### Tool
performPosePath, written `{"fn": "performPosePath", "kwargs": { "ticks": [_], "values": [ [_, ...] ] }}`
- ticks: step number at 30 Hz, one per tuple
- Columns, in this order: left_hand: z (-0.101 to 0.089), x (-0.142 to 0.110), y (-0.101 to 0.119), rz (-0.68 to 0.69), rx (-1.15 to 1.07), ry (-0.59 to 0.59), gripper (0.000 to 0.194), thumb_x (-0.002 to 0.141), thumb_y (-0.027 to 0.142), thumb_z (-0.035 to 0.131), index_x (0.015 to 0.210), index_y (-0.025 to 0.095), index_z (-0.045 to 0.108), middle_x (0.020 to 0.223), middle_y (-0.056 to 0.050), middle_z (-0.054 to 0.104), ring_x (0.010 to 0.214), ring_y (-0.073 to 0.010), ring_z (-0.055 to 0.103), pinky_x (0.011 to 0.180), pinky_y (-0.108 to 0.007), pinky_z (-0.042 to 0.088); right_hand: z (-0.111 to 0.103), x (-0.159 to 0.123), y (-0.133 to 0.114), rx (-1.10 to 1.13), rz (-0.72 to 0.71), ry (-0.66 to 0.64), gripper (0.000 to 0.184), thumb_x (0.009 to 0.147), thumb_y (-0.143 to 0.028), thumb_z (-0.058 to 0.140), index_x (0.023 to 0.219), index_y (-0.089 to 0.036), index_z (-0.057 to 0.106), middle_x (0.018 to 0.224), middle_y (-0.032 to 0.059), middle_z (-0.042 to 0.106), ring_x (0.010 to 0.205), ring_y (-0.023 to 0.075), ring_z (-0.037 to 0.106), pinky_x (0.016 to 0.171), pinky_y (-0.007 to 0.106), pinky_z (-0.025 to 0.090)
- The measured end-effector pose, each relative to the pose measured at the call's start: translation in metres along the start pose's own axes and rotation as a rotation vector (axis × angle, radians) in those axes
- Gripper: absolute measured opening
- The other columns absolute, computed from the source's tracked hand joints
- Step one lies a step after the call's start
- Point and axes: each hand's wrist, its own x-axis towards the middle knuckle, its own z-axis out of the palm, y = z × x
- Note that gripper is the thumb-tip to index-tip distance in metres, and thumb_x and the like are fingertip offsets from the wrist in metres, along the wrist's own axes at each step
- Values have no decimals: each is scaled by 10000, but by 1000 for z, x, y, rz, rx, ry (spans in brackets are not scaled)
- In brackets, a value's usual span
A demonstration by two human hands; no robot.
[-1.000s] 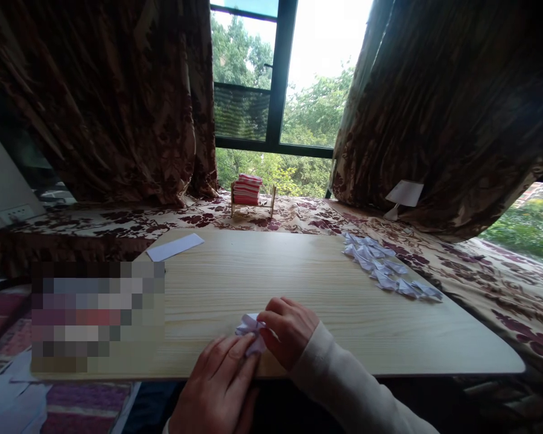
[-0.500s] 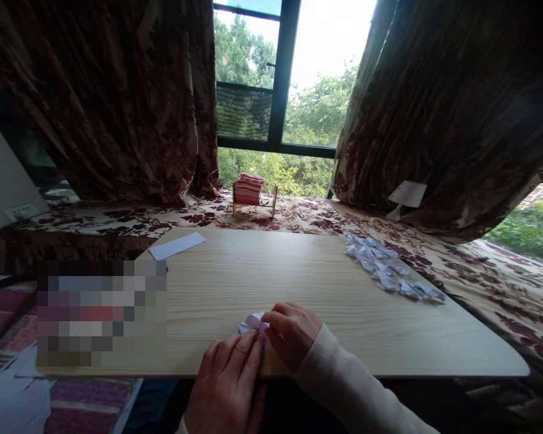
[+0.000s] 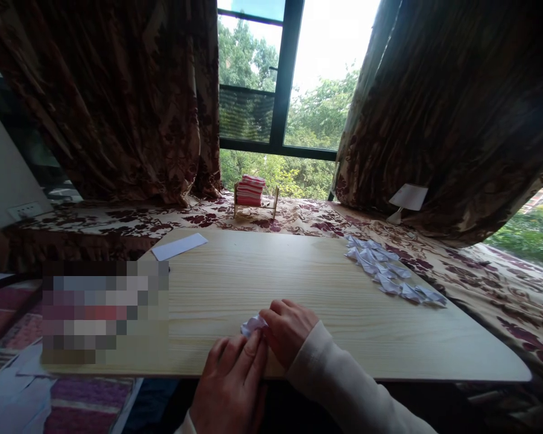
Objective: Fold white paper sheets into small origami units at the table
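Note:
A small folded white paper (image 3: pixel 252 325) lies near the front edge of the light wooden table (image 3: pixel 235 277), partly covered by my fingers. My left hand (image 3: pixel 235 374) presses on its near side, with the fingers close together. From the right, my right hand (image 3: pixel 292 328) pinches the paper with bent fingers, its tips touching those of the left hand. The paper's right part is hidden under both hands. Several folded white paper pieces (image 3: pixel 387 271) lie in rows at the table's right side. A flat white paper strip (image 3: pixel 180 246) rests at the far left corner.
Behind the table, a small wooden rack (image 3: pixel 275 202) holds a stack of red-and-white striped cloth (image 3: pixel 250 190) on the floral-covered sill. A white lamp (image 3: pixel 408 198) stands at the right. Loose white sheets (image 3: pixel 15 386) lie at lower left. A blurred patch covers the table's left end.
My right hand has moved slightly left over the paper, and less of the paper shows now. My left hand stays pressed on it. The view has shifted slightly.

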Motion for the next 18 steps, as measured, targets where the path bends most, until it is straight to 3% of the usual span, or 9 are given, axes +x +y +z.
{"fn": "performPosePath", "kwargs": {
  "ticks": [18],
  "values": [
    [5, -6, -1, 11, 45, 14, 413, 782, 169, 399, 1180, 158, 510, 1217, -74, 548, 1099, -248, 435, 932, -420, 301, 3, 9, 3, -58, -98, 24, 110, 774, -219, 545, 824, -247, 639, 797, 28, 614, 747, 182, 553, 581, 273, 377]
  ]
}}
